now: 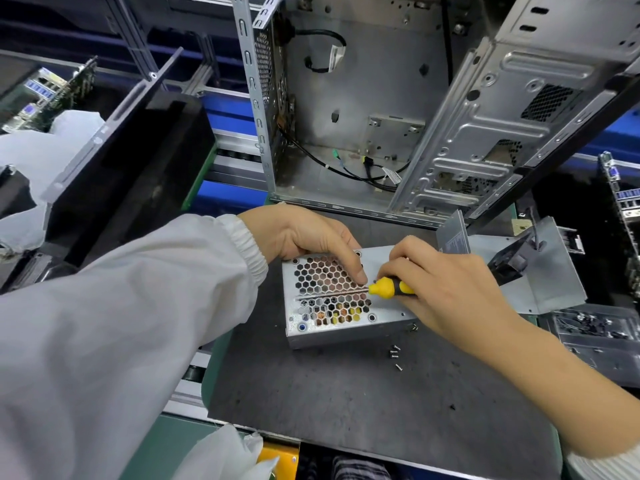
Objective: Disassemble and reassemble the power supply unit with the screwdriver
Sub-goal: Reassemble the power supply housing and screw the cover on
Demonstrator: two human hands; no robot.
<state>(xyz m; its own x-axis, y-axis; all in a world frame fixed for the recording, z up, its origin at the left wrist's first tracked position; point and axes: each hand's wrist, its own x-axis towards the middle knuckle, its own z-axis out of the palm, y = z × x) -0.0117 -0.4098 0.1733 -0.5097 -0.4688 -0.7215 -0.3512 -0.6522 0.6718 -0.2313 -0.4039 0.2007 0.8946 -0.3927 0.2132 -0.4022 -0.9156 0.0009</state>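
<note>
While lying flat mid-worktop (346,403), silver power supply unit (332,303), honeycomb-vented, copper coils showing through. Left hand (304,237) pressing its top, fingers curled; right hand (446,289) gripping one yellow-black screwdriver (389,288), shaft across the grille. Four loose screws (395,355) just beside its near edge. Bare mat toward the near edge; open computer case (363,109) behind.

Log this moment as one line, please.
left hand: steadies power supply unit | right hand: grips screwdriver, shaft flat across grille | loose screws: on mat
</note>
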